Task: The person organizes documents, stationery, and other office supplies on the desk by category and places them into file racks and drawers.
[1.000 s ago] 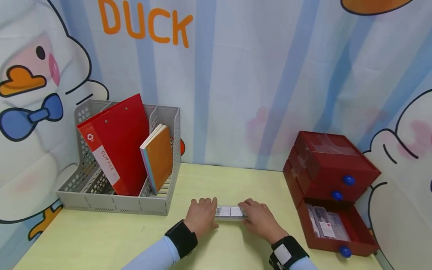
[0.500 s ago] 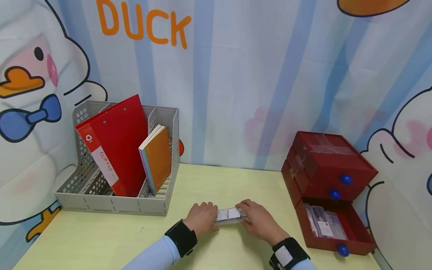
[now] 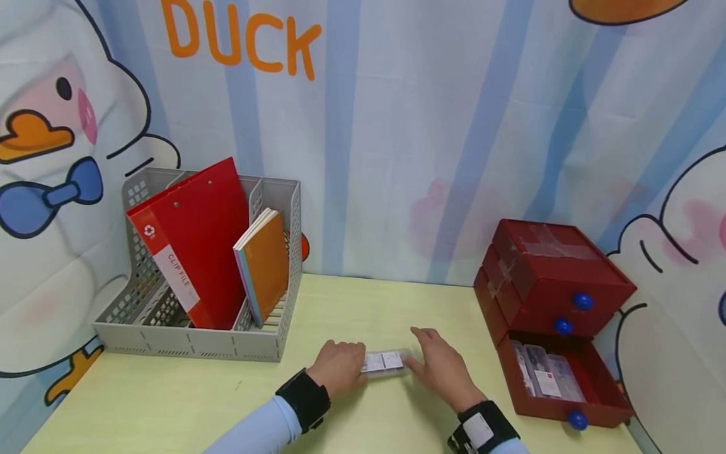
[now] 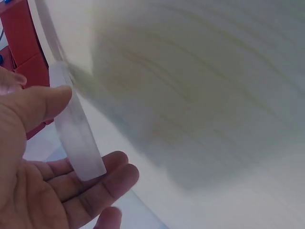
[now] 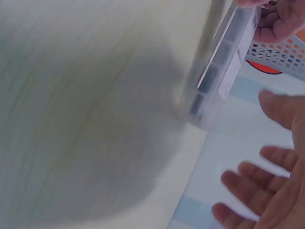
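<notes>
A slim clear plastic case [image 3: 383, 362] with white labels on top lies over the middle of the table. My left hand [image 3: 339, 367] pinches its left end, the thumb on one side and the fingers on the other, as the left wrist view shows of the case [image 4: 78, 136]. My right hand [image 3: 445, 372] is beside the right end with its fingers spread and nothing in them. In the right wrist view a gap shows between the case [image 5: 221, 67] and the right hand [image 5: 271, 176]. Dark shapes show through the case's side.
At the left stands a grey file rack [image 3: 193, 343] with a red clip file [image 3: 198, 252] and several notebooks [image 3: 266, 268]. A dark red drawer unit [image 3: 561, 265] stands at the right. Its bottom drawer [image 3: 601, 413] is pulled out, with clear cases [image 3: 547, 375] inside.
Both hands held the case at its ends earlier. The right hand has let go and opened its fingers. The case has turned slightly, and the left hand still holds it.
</notes>
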Tool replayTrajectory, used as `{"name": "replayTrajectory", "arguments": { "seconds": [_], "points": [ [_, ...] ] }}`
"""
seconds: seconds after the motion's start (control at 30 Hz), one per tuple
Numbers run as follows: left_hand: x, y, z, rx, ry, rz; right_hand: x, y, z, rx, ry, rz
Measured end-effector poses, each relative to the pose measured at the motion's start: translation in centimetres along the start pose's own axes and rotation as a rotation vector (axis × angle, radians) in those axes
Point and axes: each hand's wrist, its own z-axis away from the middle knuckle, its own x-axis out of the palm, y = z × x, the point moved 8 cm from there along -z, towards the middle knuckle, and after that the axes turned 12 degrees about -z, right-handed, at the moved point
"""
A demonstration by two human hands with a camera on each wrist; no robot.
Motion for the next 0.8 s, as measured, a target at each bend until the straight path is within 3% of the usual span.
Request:
{"name": "replayTrajectory", "arguments": {
  "seconds": [0.1, 0.27, 0.5, 0.67, 0.8],
  "points": [
    [-0.4, 0.0, 0.1, -0.018, 0.03, -0.006, -0.5, 0.8, 0.2, 0.117, 0.043, -0.025],
    [-1.0, 0.1, 0.0, -0.043, 0.086, -0.045, -0.7, 1.4, 0.7, 0.229, 0.071, -0.031],
    [-2.0, 0.3, -0.2, -0.052, 0.242, -0.104, 0.2, 1.7, 0.8, 0.36, 0.071, -0.14],
    [-2.2, 0.6, -0.6, -0.063, 0.256, -0.116, 0.6, 1.0, 0.5, 0.385, 0.084, -0.229],
    [-2.6, 1.0, -0.7, -0.057, 0.259, -0.109, 1.2, 1.1, 0.4, 0.426, 0.07, -0.364]
  ]
}}
